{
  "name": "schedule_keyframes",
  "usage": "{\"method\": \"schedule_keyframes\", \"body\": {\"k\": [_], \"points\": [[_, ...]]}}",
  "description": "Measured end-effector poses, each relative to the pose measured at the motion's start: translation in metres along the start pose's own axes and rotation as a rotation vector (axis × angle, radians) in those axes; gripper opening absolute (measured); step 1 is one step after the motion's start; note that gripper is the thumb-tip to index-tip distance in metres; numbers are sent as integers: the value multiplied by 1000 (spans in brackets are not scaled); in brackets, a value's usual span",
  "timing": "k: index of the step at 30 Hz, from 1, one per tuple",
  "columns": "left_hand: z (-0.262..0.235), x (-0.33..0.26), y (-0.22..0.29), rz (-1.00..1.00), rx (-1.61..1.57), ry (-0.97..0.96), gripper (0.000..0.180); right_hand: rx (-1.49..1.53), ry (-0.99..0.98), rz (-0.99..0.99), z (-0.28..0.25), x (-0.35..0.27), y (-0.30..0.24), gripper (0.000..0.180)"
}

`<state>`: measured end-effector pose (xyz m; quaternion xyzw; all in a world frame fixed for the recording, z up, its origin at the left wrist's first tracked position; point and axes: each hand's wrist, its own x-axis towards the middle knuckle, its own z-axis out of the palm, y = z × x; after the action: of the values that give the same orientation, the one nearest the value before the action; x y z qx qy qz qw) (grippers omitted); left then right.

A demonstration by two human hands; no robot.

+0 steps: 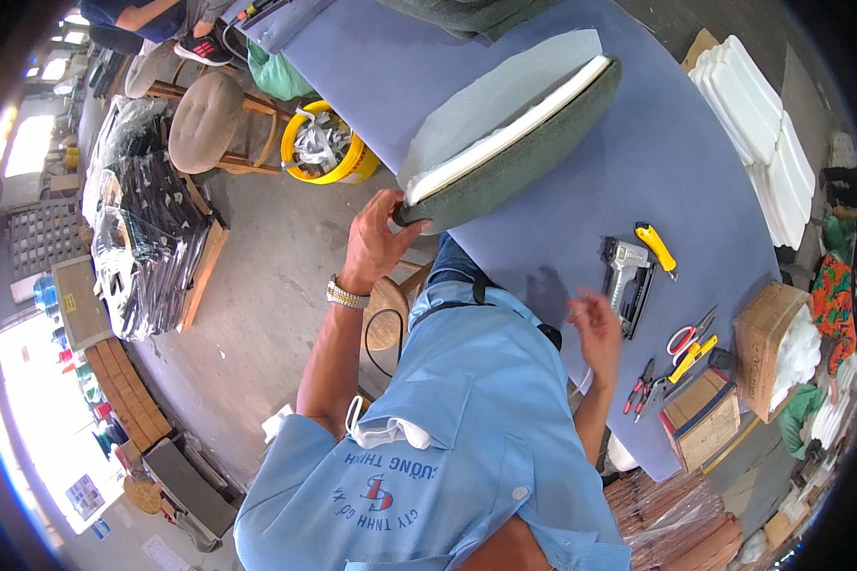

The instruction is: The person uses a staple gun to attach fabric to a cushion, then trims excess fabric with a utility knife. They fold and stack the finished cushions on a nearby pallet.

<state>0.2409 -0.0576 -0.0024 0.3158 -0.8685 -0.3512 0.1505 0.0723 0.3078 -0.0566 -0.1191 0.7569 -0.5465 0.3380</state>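
Nearest me: blue work shirt fills lower frame, both forearms coming up out of it. My R hand (pixel 595 322) hangs open over the near edge of the blue-covered table (pixel 543 224), fingers spread, holding nothing; slight blur. Just beyond it, grey staple gun (pixel 627 282) lies flat on the cloth, not touched. Yellow utility knife (pixel 656 247) just past the gun, apart from it. To the R of the hand, near table edge: red-handled scissors (pixel 684 337), yellow-handled pliers (pixel 691 359), red-handled pliers (pixel 638 385), then wooden box (pixel 703 419). My L hand (pixel 376 240), wristwatch on, is closed on the near end of the seat cushion (pixel 514 152), thumb on the green fabric edge. Cushion sits on the table w/ that end overhanging the L edge: green cover below, white foam layer + pale sheet on top. Farther L, on the floor: round padded stool (pixel 206 122) and yellow bucket (pixel 326 145). Far R beyond table: stack of white foam pieces (pixel 757 124).
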Motion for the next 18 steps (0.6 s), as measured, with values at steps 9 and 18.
{"method": "schedule_keyframes", "body": {"k": [9, 18], "points": [[12, -16, -14, -53, -204, 8, 52, 629, -557, -1310, 6, 11, -260, 30], [20, -35, -13, -319, -417, -48, 54, 701, -706, -1177, 20, -36, -313, 6]]}}
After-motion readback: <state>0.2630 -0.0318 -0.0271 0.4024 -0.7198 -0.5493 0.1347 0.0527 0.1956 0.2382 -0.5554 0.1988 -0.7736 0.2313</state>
